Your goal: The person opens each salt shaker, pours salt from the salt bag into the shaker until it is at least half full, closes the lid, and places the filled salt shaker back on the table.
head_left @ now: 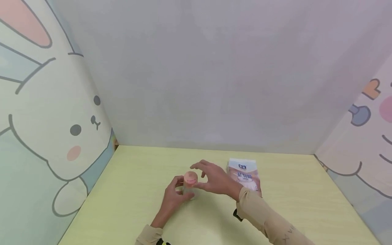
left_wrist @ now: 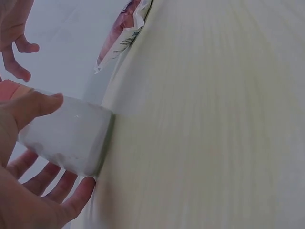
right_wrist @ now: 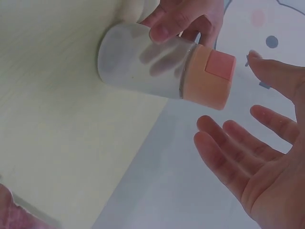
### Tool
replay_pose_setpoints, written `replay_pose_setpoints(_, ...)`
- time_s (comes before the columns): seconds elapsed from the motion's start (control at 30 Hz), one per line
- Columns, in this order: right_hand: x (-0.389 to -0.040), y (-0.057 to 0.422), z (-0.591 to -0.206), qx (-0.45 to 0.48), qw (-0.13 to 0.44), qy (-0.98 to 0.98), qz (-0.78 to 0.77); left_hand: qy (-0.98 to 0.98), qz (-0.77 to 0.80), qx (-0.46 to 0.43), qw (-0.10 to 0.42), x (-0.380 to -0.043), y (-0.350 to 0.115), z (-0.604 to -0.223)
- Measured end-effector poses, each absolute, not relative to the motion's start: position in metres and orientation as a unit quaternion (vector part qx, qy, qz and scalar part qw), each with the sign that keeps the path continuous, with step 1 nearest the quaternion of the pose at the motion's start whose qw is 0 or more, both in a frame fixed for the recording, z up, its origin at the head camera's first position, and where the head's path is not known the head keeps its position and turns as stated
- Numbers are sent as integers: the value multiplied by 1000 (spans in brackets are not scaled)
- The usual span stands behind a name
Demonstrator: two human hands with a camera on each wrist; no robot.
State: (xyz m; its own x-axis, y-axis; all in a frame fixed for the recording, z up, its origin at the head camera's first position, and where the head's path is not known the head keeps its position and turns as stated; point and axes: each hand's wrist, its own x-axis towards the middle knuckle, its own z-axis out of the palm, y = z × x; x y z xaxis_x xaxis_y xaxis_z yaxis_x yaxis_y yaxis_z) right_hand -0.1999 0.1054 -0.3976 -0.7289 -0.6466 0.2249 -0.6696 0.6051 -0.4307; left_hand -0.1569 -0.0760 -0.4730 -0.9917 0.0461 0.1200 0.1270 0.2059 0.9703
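A translucent jar (right_wrist: 119,62) with an orange lid (right_wrist: 205,86) stands upright on the table. One side of the lid carries a darker pink patch. My left hand (head_left: 174,199) holds the jar's body, thumb on the near side and fingers around the other, as the left wrist view shows. Beside the lid hovers my right hand (head_left: 215,178), its fingers spread and loosely bent. A gap separates those fingers from the lid in the right wrist view. Through the jar's wall, the left fingers show faintly; I cannot tell what the jar contains.
A pink-and-white printed bag (head_left: 245,175) lies on the pale yellow table (head_left: 134,177), to the right of the jar and partly behind the right forearm. A grey-white wall (head_left: 208,85) rises behind. Panels with cartoon animals (head_left: 61,119) flank the table on both sides.
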Motion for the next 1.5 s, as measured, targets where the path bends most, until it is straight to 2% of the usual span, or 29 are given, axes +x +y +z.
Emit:
replay_pose_setpoints(0.27,-203,88,-399,396,25,-889,229,-779,-625,-55,23,-154,-75,-468)
replay_pose_setpoints(0.63,-210,76,-400,391,30,-905,163,-788,-613,-57,34,-154,-74,-464)
replay_pose_setpoints(0.93,-211,72,-399,390,17,-904,173,-795,-604,-53,29,-153,-73,-462)
replay_pose_setpoints(1.5,-218,70,-403,426,13,-880,209,-799,-592,-77,69,-154,-74,-464)
